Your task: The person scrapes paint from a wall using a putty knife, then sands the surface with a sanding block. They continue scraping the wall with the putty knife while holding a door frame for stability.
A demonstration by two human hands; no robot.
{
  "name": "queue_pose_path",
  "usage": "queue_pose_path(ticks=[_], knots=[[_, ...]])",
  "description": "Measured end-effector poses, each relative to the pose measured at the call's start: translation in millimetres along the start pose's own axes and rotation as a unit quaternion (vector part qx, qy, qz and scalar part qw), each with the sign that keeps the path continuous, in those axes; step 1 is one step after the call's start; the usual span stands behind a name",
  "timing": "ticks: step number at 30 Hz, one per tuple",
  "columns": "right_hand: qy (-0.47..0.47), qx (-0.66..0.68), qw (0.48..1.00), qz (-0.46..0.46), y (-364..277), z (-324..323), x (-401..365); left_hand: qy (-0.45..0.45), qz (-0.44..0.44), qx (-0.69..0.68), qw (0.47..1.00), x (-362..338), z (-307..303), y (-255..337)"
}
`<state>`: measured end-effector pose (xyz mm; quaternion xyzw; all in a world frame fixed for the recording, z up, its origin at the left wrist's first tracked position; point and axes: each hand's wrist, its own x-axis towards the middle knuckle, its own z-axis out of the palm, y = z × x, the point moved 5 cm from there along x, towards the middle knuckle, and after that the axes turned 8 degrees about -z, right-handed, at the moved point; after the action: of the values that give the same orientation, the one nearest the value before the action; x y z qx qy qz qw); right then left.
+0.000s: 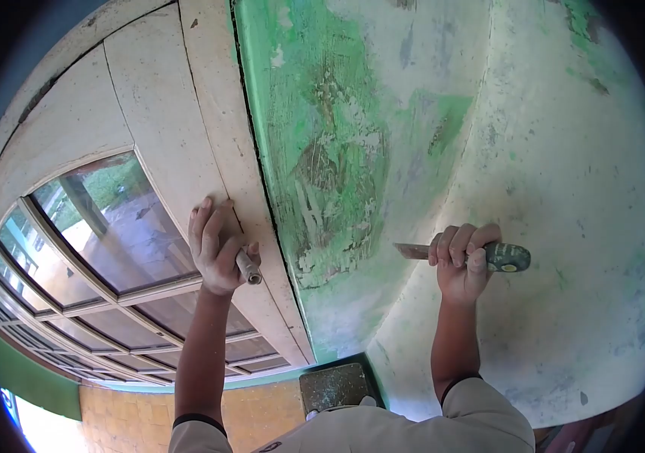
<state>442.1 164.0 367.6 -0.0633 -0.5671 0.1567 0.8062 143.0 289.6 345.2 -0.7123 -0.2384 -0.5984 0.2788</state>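
Note:
My right hand [461,264] is closed around the dark green handle of a scraper [505,257]. Its metal blade [411,251] points left toward a wall [534,174] of flaking green and whitish paint, and its tip sits beside a patch of peeling paint [322,196]. My left hand [215,245] rests against the white door frame [220,136] with fingers spread upward. A small cylindrical object with a metal end [248,268] is pinched between its thumb and palm; what it is I cannot tell.
A white door with several glass panes [103,226] fills the left side and reflects the outdoors. A green-grey block [334,386] sits low by the foot of the wall. Orange floor tiles [134,415] show at the bottom left.

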Motion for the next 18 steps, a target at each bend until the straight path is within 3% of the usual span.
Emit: queue_pose_path(ticks=[8,11,14,17,18], knots=[[-0.074,0.078,0.975,-0.197,-6.9,0.3,40.4,-0.01,-0.002,0.053,0.999,-3.7,8.2,1.7],[-0.013,0.04,0.987,-0.157,32.7,-7.8,34.8,-0.01,-0.002,0.069,0.998,-4.8,11.1,1.9],[-0.016,0.1,0.987,-0.128,58.1,-6.5,33.1,-0.013,-0.001,0.081,0.997,-6.4,13.1,1.2],[0.012,0.195,0.969,-0.152,38.7,-17.0,32.6,-0.012,0.002,0.089,0.996,-8.7,15.3,1.0],[-0.021,0.181,0.967,-0.181,31.0,-20.5,33.1,-0.006,0.004,0.088,0.996,-8.7,15.6,0.7]])
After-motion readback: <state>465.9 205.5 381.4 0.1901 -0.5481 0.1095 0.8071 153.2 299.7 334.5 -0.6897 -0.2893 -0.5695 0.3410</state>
